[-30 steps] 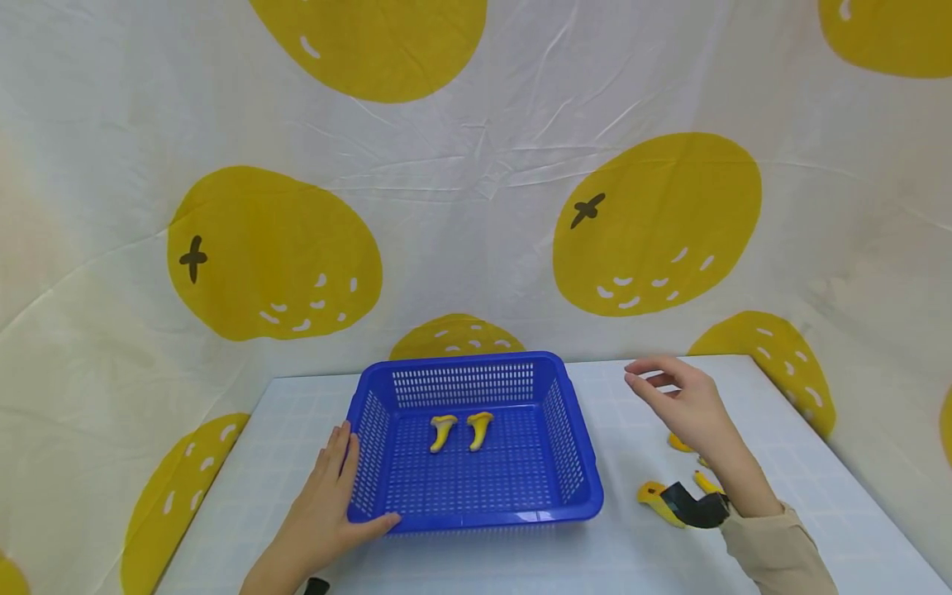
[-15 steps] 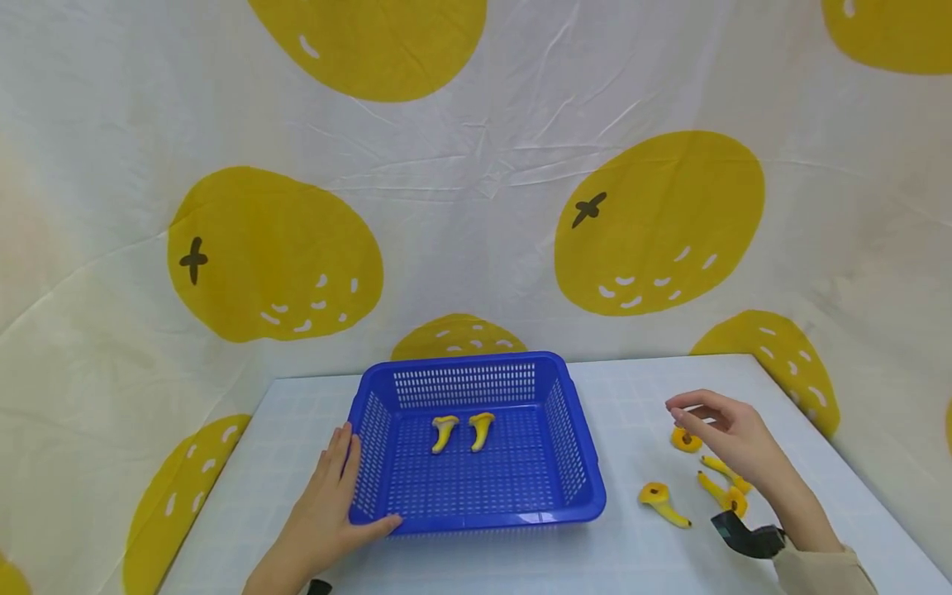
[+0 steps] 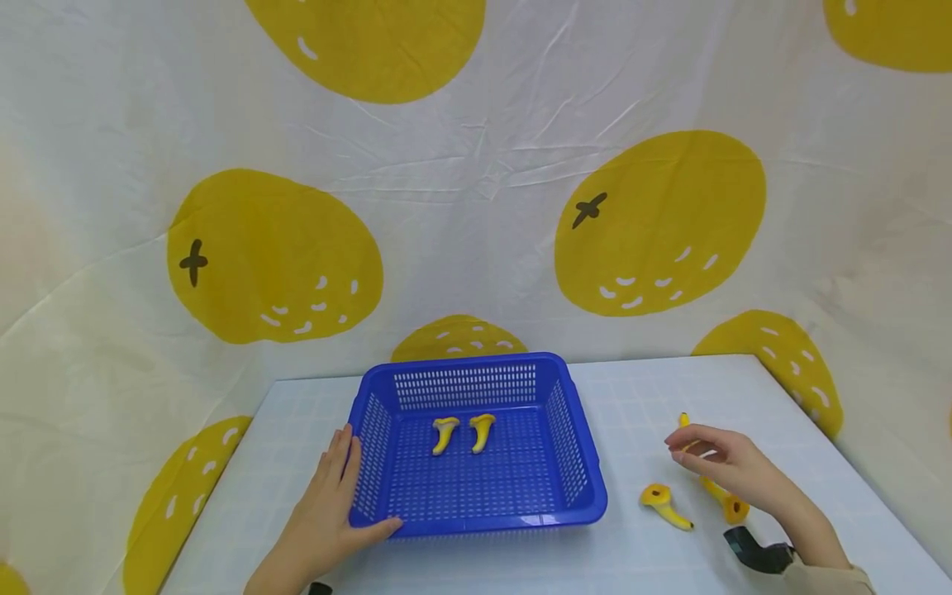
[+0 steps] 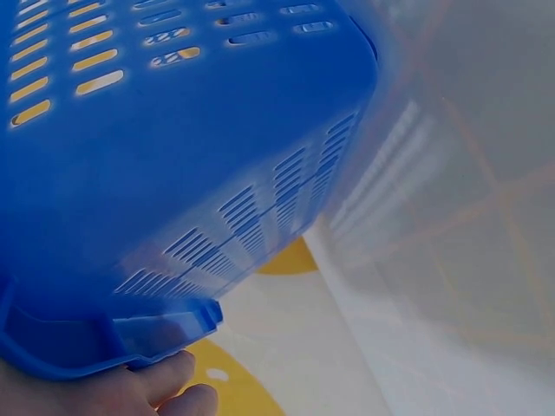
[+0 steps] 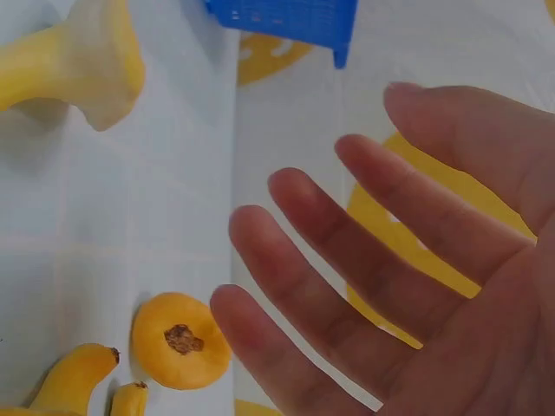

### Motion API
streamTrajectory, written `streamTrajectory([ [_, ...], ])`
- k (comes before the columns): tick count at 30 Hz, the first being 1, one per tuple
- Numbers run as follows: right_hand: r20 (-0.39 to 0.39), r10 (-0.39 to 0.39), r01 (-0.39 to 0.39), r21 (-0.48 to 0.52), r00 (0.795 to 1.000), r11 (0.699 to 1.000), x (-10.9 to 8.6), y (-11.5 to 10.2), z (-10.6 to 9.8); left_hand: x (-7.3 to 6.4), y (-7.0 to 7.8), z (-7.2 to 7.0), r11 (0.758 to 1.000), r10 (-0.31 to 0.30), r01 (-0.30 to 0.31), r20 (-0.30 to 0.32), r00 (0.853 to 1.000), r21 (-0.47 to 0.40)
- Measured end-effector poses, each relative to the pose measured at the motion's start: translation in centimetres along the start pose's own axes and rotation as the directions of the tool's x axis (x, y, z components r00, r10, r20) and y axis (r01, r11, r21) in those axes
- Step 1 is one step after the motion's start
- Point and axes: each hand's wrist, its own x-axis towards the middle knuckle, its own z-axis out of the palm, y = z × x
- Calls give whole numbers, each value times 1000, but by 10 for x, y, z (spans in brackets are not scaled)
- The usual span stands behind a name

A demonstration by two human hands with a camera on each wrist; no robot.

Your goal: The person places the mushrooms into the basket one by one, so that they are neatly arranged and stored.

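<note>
Two yellow chanterelle mushrooms, a left one (image 3: 445, 435) and a right one (image 3: 482, 433), lie side by side in a blue plastic basket (image 3: 476, 522). My left hand (image 3: 327, 512) rests at the basket's near left corner, straight fingers along the side rim and thumb over the front rim. My right hand (image 3: 732, 467) hovers over loose mushrooms with loosely bent, spread fingers; its palm holds nothing in the right wrist view. Behind those fingers the stem tip of one mushroom (image 3: 684, 419) shows; its round orange cap (image 5: 180, 342) appears beyond the fingertips in the right wrist view.
Another mushroom (image 3: 665, 506) lies on the table between the basket and my right hand. Below that hand is a further mushroom (image 3: 735, 508), partly covered. The pale checked table (image 3: 632, 397) ends at a white curtain (image 3: 476, 248) printed with yellow fruit.
My right hand has moved right and down, from beside the basket to over the loose mushrooms. My left hand, the basket and the mushrooms in it stay put.
</note>
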Motion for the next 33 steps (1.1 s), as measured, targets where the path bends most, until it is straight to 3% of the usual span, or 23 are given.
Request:
streamTrajectory([
  [6,184,-24,12,66,983,998,3,8,6,-1,0,0,1000,5,-5,-11,1000,-2],
  [10,245,-33,8,100,969,995,5,15,10,-2,0,-1,1000,12,-12,-13,1000,-12],
  [17,311,-52,5,149,949,989,7,22,18,-1,0,-1,1000,11,-11,-9,1000,-5],
  [25,349,42,-72,74,936,995,11,24,25,0,1,-1,1000,10,-10,-11,1000,-6],
  [33,361,81,-109,60,929,992,11,19,31,1,0,0,1000,12,-12,-13,1000,-9],
])
